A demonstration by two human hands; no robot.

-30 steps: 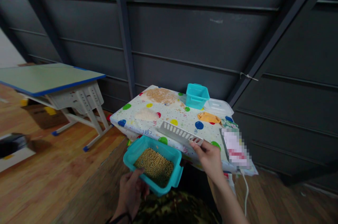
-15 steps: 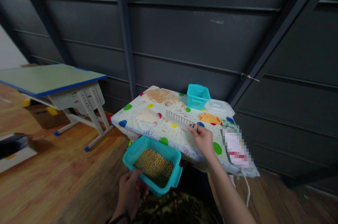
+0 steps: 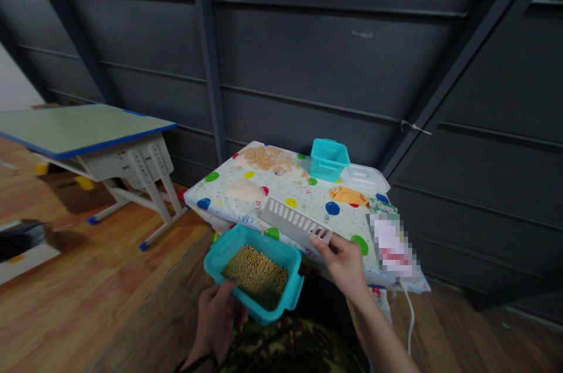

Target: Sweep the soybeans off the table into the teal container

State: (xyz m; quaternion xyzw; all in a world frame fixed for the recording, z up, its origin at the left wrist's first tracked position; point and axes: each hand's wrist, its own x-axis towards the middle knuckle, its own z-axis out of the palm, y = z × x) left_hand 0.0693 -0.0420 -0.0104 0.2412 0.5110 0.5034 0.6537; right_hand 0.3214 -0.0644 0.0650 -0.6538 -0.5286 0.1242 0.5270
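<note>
My left hand point(image 3: 216, 311) grips the near left rim of a turquoise plastic container point(image 3: 224, 244), thumb over the edge. Inside lie yellowish soybeans point(image 3: 255, 267), with something darker in the near right corner. The container is held level just off the table's front edge. In my right hand point(image 3: 345, 258) is a white slotted plastic strip point(image 3: 285, 225), pinched at its right end. The strip spans the front edge of the table, just behind the container. Beyond it, a small heap of pale grains or powder point(image 3: 244, 190) and a wider spread of soybeans point(image 3: 266, 158) lie on the patterned tablecloth point(image 3: 229, 185).
An open turquoise box point(image 3: 329, 170) stands at the back, beside a clear lid point(image 3: 365, 177). An orange cloth point(image 3: 349, 195) and a pixelated flat item point(image 3: 393, 247) with a white cable point(image 3: 411, 320) lie right. A desk point(image 3: 88, 126) stands left; a dark wall point(image 3: 308, 50) rises behind.
My right hand has drawn the slotted strip toward me and slightly down, to the front edge by the container. My left hand and the container have barely moved.
</note>
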